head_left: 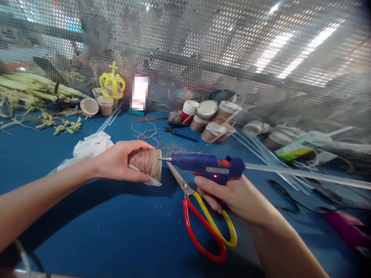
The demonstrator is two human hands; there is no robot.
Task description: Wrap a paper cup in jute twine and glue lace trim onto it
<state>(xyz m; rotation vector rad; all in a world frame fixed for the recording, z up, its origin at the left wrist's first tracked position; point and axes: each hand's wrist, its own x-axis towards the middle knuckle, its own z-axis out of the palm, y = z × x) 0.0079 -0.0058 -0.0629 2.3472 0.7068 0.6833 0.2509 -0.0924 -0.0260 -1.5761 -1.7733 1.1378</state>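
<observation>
My left hand [120, 160] is wrapped round a paper cup wound with brown twine [146, 163], which lies on its side with its end toward the right. A scrap of white plastic or paper shows under its lower edge. In my right hand [228, 193] is a blue hot glue gun [199, 162], its red light on and a long clear glue stick [304, 175] coming out of its back. The metal nozzle touches or nearly touches the cup's right end; I cannot tell which. Below the gun lie scissors [188, 189] with one red and one yellow handle.
Several twine-wrapped cups [213, 129] stand at the back beside a grey yarn ball [175, 117] and pliers [181, 134]. Loose glue sticks [266, 158] lie right. A white plastic bag [91, 148] is left, with dried husks [31, 87] behind. A perforated metal screen [179, 50] closes off the back.
</observation>
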